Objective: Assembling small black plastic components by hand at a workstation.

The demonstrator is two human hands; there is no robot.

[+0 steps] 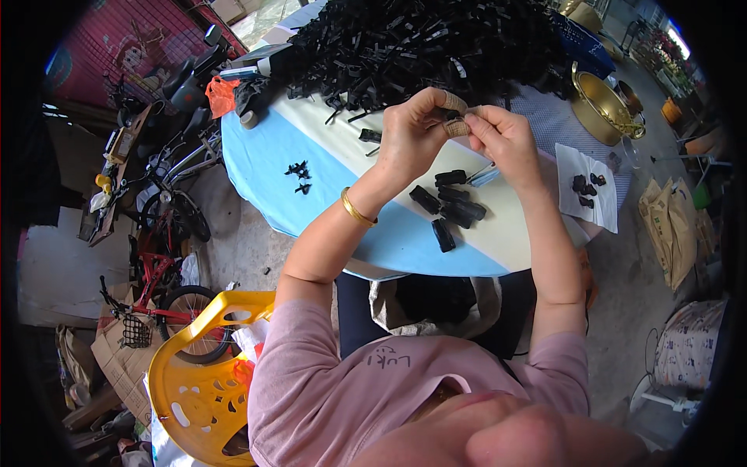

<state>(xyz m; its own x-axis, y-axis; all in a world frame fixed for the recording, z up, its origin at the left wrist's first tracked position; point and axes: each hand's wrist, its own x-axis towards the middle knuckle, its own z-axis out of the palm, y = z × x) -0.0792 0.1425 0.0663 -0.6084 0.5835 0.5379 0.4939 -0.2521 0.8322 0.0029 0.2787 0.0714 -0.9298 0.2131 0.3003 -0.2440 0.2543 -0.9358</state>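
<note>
I hold a small dark piece [451, 116] up over the worktop [261, 175], between my two hands. The thumb and a finger of my left hand [414, 134], both bound in tan wraps [456, 128], are drawn together on it, so it sits right between those tips. The thumb and forefinger of my right hand [506, 144] pinch at its right end, tips pressed together and nearly meeting the left ones. My fingers cover most of it, so I cannot tell its full shape. A gold bangle [359, 208] circles my left wrist.

Beyond my hands rises a big heap of black strips [420, 58]. Nearer my body, below and between my forearms, lie several black bundles [462, 212], some touching, and a slim silver-blue thing [484, 176] is just beside them under my right wrist. To the left, well apart from my fingers, a few small black bits [298, 171] lie on the blue stripe. Off to the right, dark lumps [582, 185] rest on a white sheet [572, 165], with a brass-coloured pot [591, 121] beyond.
</note>
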